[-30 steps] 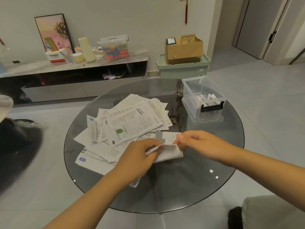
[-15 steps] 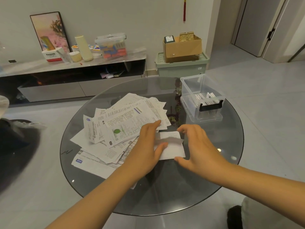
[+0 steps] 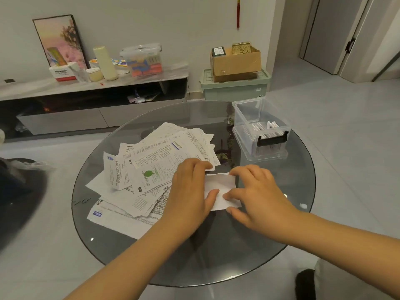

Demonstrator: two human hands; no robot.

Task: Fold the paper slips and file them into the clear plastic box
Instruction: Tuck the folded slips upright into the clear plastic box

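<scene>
A folded white paper slip [image 3: 220, 185] lies flat on the round glass table [image 3: 249, 256]. My left hand [image 3: 190, 191] covers its left edge with flat fingers, the thumb lying on the paper. My right hand [image 3: 257, 191] presses its right side, fingertips at the top corner and thumb on the lower middle. To the left spreads a loose pile of printed paper slips [image 3: 151, 169]. A clear plastic box [image 3: 260, 128] with a black latch stands at the table's far right, with several folded slips standing inside.
Beyond the table runs a low TV cabinet [image 3: 93, 98] carrying a picture frame, boxes and a plastic container. A green storage bin [image 3: 236, 87] with a cardboard box [image 3: 236, 61] on top stands behind the clear box. A dark seat [image 3: 17, 191] is at the left.
Both hands have lowered the slip from a raised, pinched hold onto the glass and now press it flat. The camera has moved slightly.
</scene>
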